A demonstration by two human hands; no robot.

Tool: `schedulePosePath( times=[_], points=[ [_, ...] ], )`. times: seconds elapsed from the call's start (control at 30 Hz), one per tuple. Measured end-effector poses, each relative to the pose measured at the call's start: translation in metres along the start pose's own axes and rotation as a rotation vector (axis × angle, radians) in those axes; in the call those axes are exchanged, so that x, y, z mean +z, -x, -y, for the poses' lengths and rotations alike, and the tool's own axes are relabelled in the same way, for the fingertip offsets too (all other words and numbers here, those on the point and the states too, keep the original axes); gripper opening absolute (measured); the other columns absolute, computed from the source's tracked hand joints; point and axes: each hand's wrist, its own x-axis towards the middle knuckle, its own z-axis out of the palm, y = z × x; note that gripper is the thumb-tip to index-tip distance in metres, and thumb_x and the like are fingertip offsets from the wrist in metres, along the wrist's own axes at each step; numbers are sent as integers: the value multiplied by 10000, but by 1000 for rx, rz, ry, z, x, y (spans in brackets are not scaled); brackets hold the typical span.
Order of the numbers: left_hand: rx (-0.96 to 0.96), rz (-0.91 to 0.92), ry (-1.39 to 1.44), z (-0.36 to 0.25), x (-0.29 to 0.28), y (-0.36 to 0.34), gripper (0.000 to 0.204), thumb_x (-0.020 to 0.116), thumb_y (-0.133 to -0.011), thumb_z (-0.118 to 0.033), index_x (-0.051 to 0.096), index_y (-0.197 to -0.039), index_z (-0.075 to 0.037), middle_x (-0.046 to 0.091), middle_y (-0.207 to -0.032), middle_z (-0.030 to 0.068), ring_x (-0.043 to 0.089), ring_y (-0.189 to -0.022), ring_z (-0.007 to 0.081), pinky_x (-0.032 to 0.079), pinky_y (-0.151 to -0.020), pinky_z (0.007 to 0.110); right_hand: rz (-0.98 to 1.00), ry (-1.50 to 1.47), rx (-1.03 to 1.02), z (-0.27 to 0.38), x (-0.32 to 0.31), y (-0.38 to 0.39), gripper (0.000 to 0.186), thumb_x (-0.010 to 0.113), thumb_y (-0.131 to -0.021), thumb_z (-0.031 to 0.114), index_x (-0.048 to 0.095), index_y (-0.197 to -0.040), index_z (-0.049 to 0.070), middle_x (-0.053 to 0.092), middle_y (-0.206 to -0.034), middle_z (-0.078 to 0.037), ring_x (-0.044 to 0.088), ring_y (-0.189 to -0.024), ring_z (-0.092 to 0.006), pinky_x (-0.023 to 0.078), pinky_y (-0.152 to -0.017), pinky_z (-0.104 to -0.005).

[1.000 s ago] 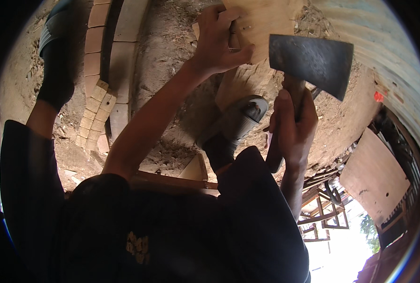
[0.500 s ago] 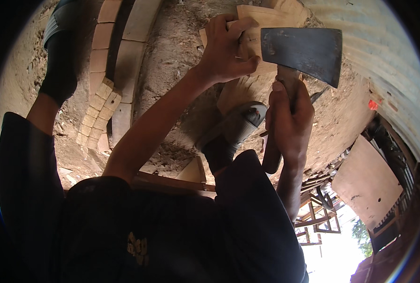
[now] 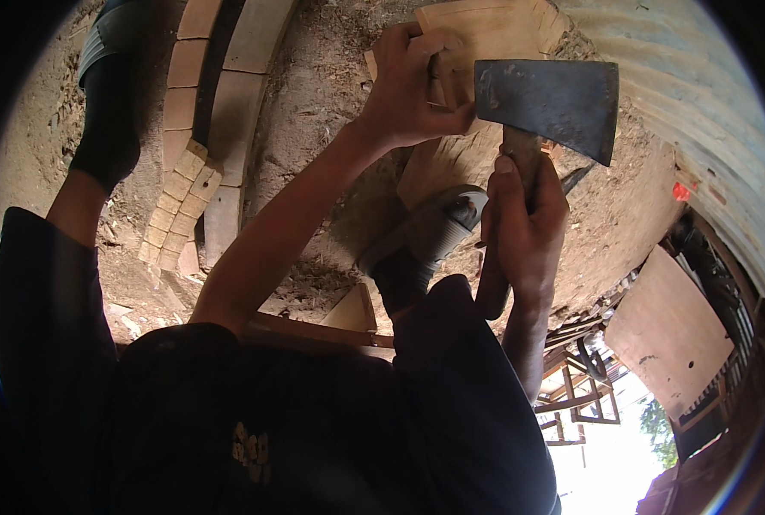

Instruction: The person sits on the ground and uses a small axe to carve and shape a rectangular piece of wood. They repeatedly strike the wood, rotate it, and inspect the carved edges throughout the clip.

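In my right hand (image 3: pixel 530 219) is a hatchet (image 3: pixel 554 101), gripped by its wooden handle close below the dark steel head. The head lies level, with its broad cutting edge to the right. My left hand (image 3: pixel 408 90) curls around a pale piece of wood (image 3: pixel 455 75), its thumb pointing toward the back of the hatchet head. The fingers hide part of that piece, and the hatchet head covers some of the wood behind. Below it stands a thick wooden block (image 3: pixel 438 167), next to my sandalled right foot (image 3: pixel 451 219).
Rows of wooden slabs (image 3: pixel 243 112) lie on the dirt at the left, beside a cluster of small wooden blocks (image 3: pixel 179 202). Corrugated metal sheeting (image 3: pixel 700 112) borders the right. A wooden board (image 3: pixel 670 335) leans at the lower right, near wooden frames (image 3: pixel 580 399).
The hatchet head has come slightly down toward me along with my right hand. The pale wood has shifted a little to the left, and my left hand stays around it.
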Motion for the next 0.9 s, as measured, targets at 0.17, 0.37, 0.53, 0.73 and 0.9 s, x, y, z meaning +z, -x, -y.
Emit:
schedulePosePath(
  times=[0.17, 0.37, 0.53, 0.73, 0.9],
  points=[
    [15, 44, -60, 1, -3, -1, 807, 821, -629, -400, 470, -1329, -205, 429, -1155, 163, 405, -1112, 334, 336, -968, 467, -16, 3, -29, 2, 3, 0, 220, 639, -964, 202, 606, -1022, -8, 601, -640, -39, 563, -539, -83, 439, -491, -270],
    [-20, 24, -48, 0, -3, 1, 820, 817, -609, -396, 473, -1325, -194, 426, -1166, 174, 405, -1109, 347, 340, -963, 477, -17, -19, -45, 5, 1, 0, 216, 627, -976, 214, 606, -1019, 4, 615, -657, -52, 577, -564, -88, 445, -503, -277],
    [20, -1, -73, -1, -2, 0, 828, 824, -580, -374, 475, -1305, -178, 424, -1154, 178, 410, -1083, 350, 346, -951, 477, -22, 98, -126, -2, 0, -3, 227, 609, -986, 209, 599, -1053, -8, 664, -735, -101, 622, -639, -132, 489, -570, -319],
    [67, -25, -76, -2, -2, -1, 822, 826, -560, -338, 478, -1287, -176, 420, -1142, 172, 403, -1071, 346, 354, -947, 473, 30, 121, -94, 7, -3, 2, 238, 612, -975, 177, 591, -1093, -29, 708, -865, -171, 690, -771, -181, 514, -658, -338],
    [-38, -4, -29, -4, -1, 2, 819, 825, -559, -334, 478, -1286, -191, 417, -1147, 169, 395, -1087, 343, 351, -960, 478, 31, 145, -99, 12, 0, 1, 166, 605, -979, 147, 583, -1047, -3, 645, -773, -88, 607, -667, -101, 466, -580, -278]
  ],
)
